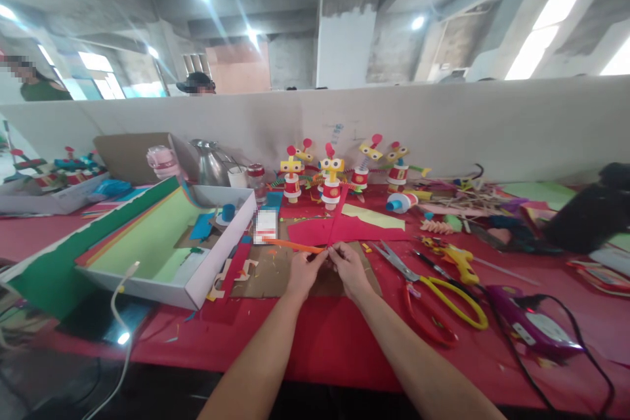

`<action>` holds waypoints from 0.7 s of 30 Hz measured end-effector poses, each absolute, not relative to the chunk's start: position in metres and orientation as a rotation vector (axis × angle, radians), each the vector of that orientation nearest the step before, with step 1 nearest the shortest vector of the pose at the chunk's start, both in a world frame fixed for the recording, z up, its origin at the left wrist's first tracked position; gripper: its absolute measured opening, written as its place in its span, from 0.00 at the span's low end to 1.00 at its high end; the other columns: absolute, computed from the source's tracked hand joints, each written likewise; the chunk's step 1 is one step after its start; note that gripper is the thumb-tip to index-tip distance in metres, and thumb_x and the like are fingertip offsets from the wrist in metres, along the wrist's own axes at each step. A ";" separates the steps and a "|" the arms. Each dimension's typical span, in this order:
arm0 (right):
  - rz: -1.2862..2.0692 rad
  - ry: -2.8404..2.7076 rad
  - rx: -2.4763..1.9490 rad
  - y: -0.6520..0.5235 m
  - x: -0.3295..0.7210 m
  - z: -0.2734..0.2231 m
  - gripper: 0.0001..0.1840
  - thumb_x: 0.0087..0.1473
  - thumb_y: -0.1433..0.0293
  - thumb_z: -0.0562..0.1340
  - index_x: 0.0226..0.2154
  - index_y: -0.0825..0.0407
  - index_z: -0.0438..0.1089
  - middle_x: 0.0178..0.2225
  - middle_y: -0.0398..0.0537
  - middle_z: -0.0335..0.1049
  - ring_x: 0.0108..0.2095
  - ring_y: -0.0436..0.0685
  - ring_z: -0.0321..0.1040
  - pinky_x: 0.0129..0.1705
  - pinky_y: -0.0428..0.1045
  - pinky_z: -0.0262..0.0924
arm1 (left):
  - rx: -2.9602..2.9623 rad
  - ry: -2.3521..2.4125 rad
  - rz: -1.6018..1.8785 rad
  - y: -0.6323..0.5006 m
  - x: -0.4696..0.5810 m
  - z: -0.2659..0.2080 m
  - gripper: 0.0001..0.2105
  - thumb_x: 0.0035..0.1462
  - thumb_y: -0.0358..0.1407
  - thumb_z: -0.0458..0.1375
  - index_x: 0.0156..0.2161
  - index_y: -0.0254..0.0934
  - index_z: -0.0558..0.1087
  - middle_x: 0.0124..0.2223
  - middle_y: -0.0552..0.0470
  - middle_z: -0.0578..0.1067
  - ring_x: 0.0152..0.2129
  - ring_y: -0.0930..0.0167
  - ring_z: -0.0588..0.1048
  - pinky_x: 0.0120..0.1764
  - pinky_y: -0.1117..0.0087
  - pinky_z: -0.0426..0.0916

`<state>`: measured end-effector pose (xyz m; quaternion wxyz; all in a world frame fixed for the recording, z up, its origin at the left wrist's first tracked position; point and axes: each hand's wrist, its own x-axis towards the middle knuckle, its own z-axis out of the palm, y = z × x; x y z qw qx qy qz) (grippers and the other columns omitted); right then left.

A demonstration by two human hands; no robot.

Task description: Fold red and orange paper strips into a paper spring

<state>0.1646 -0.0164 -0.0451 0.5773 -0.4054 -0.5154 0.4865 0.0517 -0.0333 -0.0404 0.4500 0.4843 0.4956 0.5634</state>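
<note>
Over the cardboard [270, 279], the left hand [304, 270] pinches the orange strip [294, 245] and the right hand [350, 268] the red strip [338, 214], both grips closed, ideally light and steady.

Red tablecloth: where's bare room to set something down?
Bare tablecloth: between the forearms, below the brown cardboard; left of them, below the white box, bar scraps. Crowded: right, with yellow-handled scissors and glue gun; back, with paper-cup figures.

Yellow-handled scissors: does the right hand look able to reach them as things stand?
Probably yes: the yellow-handled scissors lie to the right of the right hand, blades uncovered, though that hand appears busy with the red paper strip.
</note>
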 end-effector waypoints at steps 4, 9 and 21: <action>1.124 -1.205 -0.955 -0.017 0.164 -0.045 0.21 0.41 0.51 0.64 0.20 0.50 0.62 0.16 0.39 0.59 0.17 0.48 0.52 0.19 0.45 0.47 | 1.169 1.248 1.386 -0.033 0.052 -0.041 0.16 0.41 0.46 0.63 0.28 0.32 0.78 0.22 0.48 0.76 0.24 0.66 0.73 0.28 0.70 0.64; 1.135 -1.204 -0.947 -0.016 0.164 -0.045 0.20 0.41 0.52 0.64 0.20 0.50 0.62 0.15 0.38 0.59 0.17 0.48 0.52 0.19 0.45 0.46 | 1.179 1.272 1.363 -0.034 0.051 -0.038 0.15 0.43 0.45 0.62 0.28 0.32 0.78 0.23 0.49 0.76 0.21 0.69 0.71 0.26 0.71 0.62; 1.249 -1.181 -0.884 -0.015 0.168 -0.047 0.18 0.43 0.53 0.64 0.21 0.51 0.65 0.17 0.40 0.63 0.18 0.48 0.57 0.20 0.45 0.50 | 1.011 1.076 1.409 -0.039 0.054 -0.026 0.14 0.41 0.43 0.64 0.27 0.31 0.78 0.19 0.52 0.73 0.17 0.74 0.67 0.24 0.74 0.59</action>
